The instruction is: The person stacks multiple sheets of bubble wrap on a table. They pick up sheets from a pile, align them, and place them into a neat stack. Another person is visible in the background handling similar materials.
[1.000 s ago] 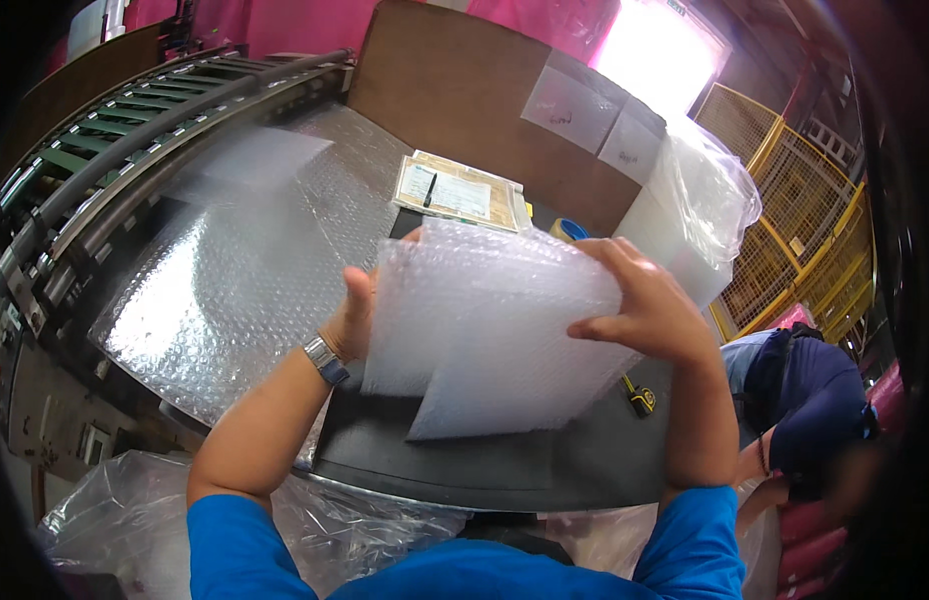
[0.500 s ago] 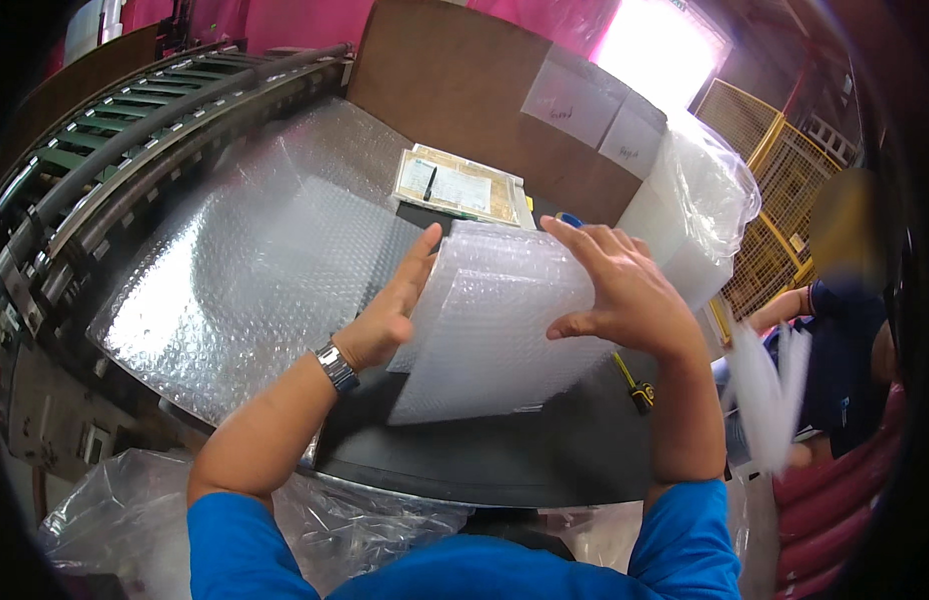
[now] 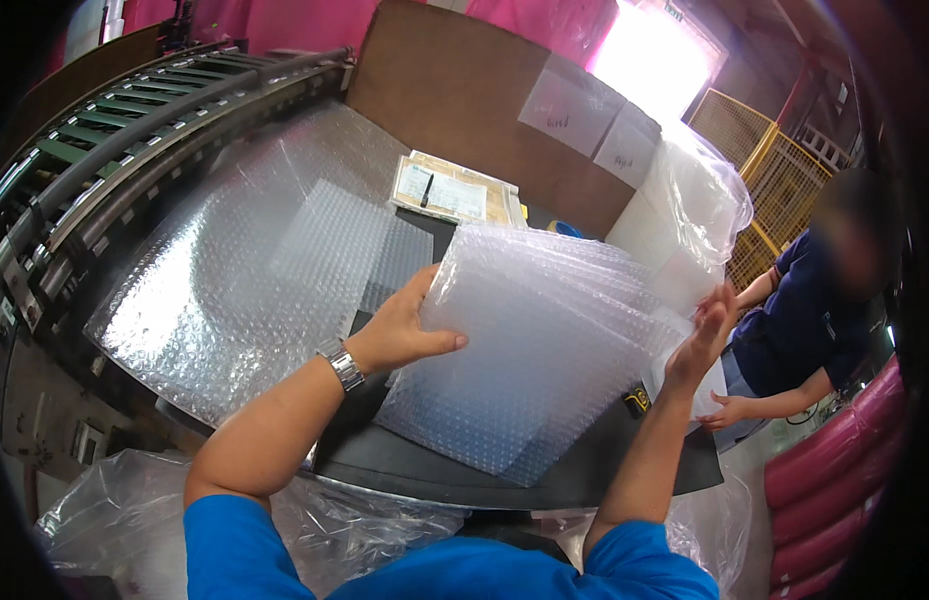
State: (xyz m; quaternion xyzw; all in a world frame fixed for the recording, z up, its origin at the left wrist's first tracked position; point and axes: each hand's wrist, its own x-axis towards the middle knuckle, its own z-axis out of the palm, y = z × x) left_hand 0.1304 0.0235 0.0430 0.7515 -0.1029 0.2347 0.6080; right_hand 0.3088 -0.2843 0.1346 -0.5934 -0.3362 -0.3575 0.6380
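A fanned stack of clear bubble-wrap sheets point(image 3: 530, 350) stands tilted over the dark tabletop in front of me. My left hand point(image 3: 405, 330) grips its left edge, thumb on the near face and fingers behind. At the stack's right edge, my right hand point(image 3: 698, 340) is held upright with its fingers stretched out; whether the palm touches the sheets I cannot tell. More bubble wrap point(image 3: 235, 270) lies flat on the left part of the table, with a smaller piece point(image 3: 350, 235) over it.
Behind the stack lies a clipboard point(image 3: 495, 195) with paper and a pen point(image 3: 428, 190). A yellow-black tape measure point(image 3: 637, 403) rests beside the stack. Cardboard point(image 3: 435, 90) walls the back. A roller conveyor point(image 3: 135, 130) runs at left. At right, a co-worker point(image 3: 795, 320) holds pale sheets.
The stack has fanned out and spread to the right. My left hand has closed on its edge; my right hand has moved right and down from its top. The co-worker has leaned in.
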